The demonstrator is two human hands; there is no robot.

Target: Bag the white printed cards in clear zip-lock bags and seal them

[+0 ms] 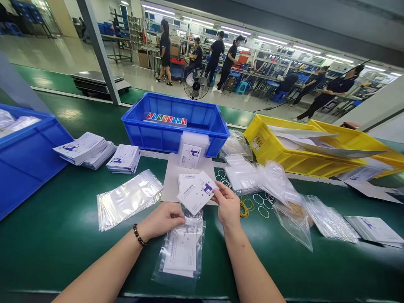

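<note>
Between finger and thumb, my right hand (227, 204) grips a white printed booklet (197, 192) with a purple logo, tilted above another booklet (185, 181) on a grey cardboard sheet (171, 179). My left hand (166, 219) is closed at the upper edge of a clear plastic bag (159, 269), its thumb and forefinger pinching there. Inside that bag, or beneath its film, lie printed booklets (179, 254). Behind the cardboard's front part stands a clear-wrapped stack (193, 152) with the same logo, against the blue bin.
Ahead stands a blue bin (202, 141) with a coloured box inside; another blue bin (34, 155) is left. Booklet stacks (123, 158) and flat clear bags (128, 198) lie left. Rubber bands (246, 205), more bags (330, 219) and yellow bins (293, 162) are right. Several people work beyond.
</note>
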